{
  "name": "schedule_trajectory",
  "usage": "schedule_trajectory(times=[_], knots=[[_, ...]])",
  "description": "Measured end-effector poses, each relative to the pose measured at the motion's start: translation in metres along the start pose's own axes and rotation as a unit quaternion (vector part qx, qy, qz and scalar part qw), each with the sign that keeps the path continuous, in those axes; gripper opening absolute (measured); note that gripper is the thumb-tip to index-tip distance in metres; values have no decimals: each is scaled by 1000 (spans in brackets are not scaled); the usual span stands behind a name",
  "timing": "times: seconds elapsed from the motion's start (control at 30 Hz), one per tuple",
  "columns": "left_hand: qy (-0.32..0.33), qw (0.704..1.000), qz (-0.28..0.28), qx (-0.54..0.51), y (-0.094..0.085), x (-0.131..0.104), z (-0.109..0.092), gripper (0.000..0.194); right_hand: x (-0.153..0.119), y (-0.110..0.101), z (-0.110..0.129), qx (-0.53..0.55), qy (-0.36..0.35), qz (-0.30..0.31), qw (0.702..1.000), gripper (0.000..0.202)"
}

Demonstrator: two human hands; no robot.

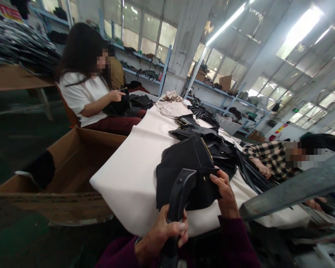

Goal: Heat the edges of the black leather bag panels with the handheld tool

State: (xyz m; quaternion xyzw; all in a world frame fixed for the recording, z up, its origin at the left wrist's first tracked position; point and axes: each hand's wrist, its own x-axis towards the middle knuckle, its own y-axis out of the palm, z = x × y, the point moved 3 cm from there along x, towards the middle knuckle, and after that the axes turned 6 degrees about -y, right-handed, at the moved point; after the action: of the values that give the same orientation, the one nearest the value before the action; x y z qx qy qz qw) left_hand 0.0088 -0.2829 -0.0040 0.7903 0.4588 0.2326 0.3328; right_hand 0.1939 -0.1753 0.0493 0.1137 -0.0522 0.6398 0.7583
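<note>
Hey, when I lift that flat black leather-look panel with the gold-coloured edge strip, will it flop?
The flat black leather-look panel looks thin, so it would probably bend and feel light for its breadth. The gold-coloured strip may stiffen its edge slightly. The dull surface suggests it shouldn't be very slippery.

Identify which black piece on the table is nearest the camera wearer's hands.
The front black piece, held at its edge by the right hand; the other pieces lie farther back.
</note>
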Motion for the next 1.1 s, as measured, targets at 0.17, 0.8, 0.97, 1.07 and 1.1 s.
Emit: schedule_trajectory(times=[0.17,0.8,0.97,1.07,1.1], knots=[[20,999,-19,-15,-2,6,-8,23,3,2,0,-32,5,-16,999,41],[66,996,-39,47,-30,26,-24,33,78,15,10,21,-21,0,1000,31],[10,1000,-18,15,-26,32,-20,35,72,7,-2,-11,-18,1,1000,39],[-11,1000,-14,8,-22,35,-19,37,69,-3,-6,-14,-28,-22,999,43],[-16,1000,-15,6,-21,36,-18,37,69,-6,-7,-20,-27,-17,999,44]])
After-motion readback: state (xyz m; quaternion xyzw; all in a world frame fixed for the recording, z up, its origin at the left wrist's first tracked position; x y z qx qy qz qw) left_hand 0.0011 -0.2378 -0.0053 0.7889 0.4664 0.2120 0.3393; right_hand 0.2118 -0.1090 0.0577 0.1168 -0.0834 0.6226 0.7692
